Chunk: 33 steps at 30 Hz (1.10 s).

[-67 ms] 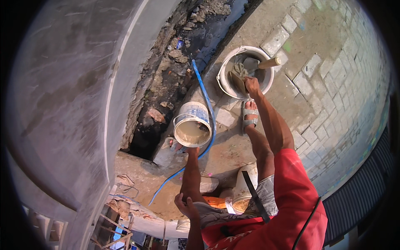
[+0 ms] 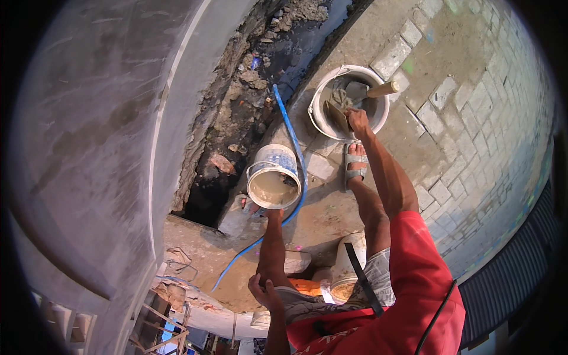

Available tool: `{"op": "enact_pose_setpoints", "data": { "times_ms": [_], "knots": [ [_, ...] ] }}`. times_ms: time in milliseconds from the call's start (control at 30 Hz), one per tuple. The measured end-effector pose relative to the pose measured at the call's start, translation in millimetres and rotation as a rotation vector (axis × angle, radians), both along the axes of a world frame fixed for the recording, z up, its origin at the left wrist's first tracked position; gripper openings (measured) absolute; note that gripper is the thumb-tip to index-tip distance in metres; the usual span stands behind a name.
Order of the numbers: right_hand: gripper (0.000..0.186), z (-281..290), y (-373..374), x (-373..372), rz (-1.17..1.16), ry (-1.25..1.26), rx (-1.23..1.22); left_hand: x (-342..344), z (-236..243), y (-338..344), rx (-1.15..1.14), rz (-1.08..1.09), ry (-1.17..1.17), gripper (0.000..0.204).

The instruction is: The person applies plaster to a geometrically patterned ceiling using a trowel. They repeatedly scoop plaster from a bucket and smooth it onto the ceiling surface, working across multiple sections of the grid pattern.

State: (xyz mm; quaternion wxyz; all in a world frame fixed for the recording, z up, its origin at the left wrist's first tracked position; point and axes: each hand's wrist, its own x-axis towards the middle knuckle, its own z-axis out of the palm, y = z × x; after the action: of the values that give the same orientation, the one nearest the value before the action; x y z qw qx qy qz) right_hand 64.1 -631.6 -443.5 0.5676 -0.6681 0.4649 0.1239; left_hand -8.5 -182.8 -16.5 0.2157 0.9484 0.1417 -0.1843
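Observation:
My right hand grips a metal trowel inside a white bucket holding grey mortar. A pale wooden handle sticks out over the bucket's right rim, from a metal blade lying inside. My left hand rests by my left leg, fingers loosely apart, with nothing in it. A smaller paint-spattered bucket with murky liquid stands in front of my left foot. A blue hose curves past its right side.
An open trench with rubble and dark water runs along the left, beside a grey plastered wall. Paving blocks cover the right. My sandalled right foot is below the large bucket. Another white bucket sits between my legs.

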Motion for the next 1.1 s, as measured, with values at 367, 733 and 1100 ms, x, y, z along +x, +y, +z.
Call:
{"op": "enact_pose_setpoints", "data": {
  "times_ms": [367, 733, 1100],
  "knots": [
    [0.028, 64.7, -12.6, 13.5, -0.850, -0.158, 0.825, -3.7, -3.2, 7.0, 0.021, -0.012, -0.026, 0.035],
    [0.049, 282.1, 8.1, -2.1, -0.722, -0.658, 1.340, -10.6, -6.6, 25.2, 0.010, -0.023, -0.057, 0.038],
    [0.047, 524.8, 195.3, 172.3, -0.398, -0.784, 1.298, 35.2, -39.6, 115.7, -0.660, 0.407, 0.033, 0.039]
  ]
}}
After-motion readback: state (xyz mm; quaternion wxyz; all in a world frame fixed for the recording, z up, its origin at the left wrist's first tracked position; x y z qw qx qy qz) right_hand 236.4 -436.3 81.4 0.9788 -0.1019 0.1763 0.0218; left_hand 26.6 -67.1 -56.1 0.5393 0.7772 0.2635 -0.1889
